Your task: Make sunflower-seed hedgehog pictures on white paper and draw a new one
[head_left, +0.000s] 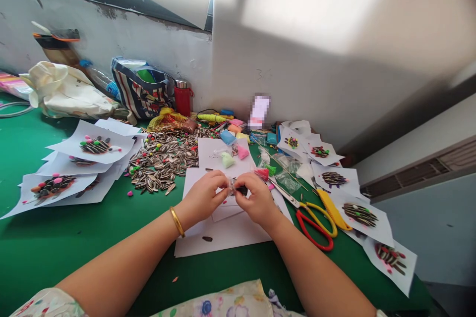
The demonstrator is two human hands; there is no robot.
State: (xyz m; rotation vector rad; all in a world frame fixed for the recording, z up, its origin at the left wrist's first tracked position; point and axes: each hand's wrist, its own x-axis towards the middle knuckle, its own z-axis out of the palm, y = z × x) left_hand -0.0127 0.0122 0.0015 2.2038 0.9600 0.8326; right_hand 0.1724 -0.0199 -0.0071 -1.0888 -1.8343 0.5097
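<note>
My left hand and my right hand meet over stacked white paper. Between them is a small clear plastic bag with a dark lump at its right side, which looks like black modelling clay. The left thumb and fingers pinch the clear end. My right fingers are closed around the dark end and partly hide it. A single sunflower seed lies on the paper below. Soft lumps of green clay and pink clay sit just beyond my hands.
A sunflower seed pile spreads to the left, beside seed-decorated paper sheets. Scissors and a yellow utility knife lie right, near more decorated sheets. A striped bag and red flask stand by the wall.
</note>
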